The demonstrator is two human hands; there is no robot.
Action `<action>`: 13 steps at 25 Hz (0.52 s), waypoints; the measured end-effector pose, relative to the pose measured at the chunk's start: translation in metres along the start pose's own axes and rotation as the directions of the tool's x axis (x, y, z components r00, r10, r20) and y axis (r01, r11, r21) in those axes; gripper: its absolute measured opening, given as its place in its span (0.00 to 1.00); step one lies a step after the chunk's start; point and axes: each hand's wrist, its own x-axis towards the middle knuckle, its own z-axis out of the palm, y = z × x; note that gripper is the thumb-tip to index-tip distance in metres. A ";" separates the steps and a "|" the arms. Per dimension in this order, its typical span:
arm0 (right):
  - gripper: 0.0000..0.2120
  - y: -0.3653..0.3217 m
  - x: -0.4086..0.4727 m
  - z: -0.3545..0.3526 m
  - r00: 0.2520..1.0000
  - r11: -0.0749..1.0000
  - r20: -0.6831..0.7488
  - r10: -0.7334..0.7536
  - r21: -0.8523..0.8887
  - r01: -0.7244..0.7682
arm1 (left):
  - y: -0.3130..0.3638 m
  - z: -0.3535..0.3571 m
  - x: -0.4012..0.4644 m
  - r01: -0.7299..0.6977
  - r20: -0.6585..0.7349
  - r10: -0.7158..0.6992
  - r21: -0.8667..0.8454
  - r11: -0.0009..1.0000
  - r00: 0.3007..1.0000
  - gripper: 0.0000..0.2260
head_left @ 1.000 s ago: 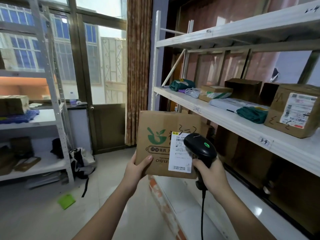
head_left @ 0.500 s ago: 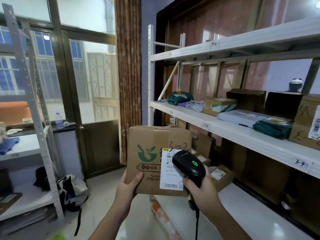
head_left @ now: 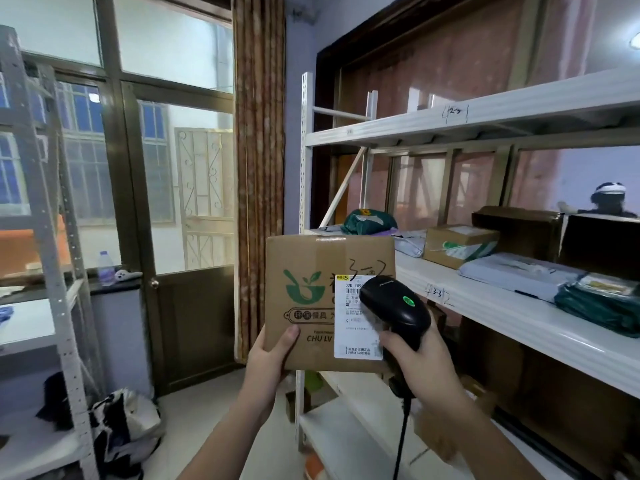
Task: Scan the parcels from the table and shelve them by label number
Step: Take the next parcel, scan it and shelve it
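Beside the white shelving [head_left: 502, 317] stacked with parcels, the left hand [head_left: 268, 358] grips a cardboard box [head_left: 311, 268] by its lower corner, held upright in the air, while the right hand [head_left: 420, 365] clasps a black scanner [head_left: 394, 311] — its head just over the box's white label [head_left: 356, 344].

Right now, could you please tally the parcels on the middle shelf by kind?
Green bags: 2
Grey bags: 2
Taped light cardboard box: 1
Dark cardboard boxes: 2
Total: 7
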 end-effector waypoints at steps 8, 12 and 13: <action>0.21 -0.003 0.088 0.039 0.998 0.997 -0.002 -0.070 -0.030 0.070 | 0.010 -0.012 0.096 -0.033 -0.021 0.033 0.008 0.999 0.999 0.33; 0.17 -0.001 0.126 0.074 0.996 0.995 -0.025 -0.080 -0.053 0.078 | 0.014 -0.037 0.144 -0.047 -0.015 0.047 -0.002 0.999 0.999 0.34; 0.17 -0.001 0.137 0.086 0.996 0.995 -0.032 -0.084 -0.063 0.082 | 0.017 -0.045 0.159 -0.054 -0.013 0.054 0.006 0.999 0.998 0.36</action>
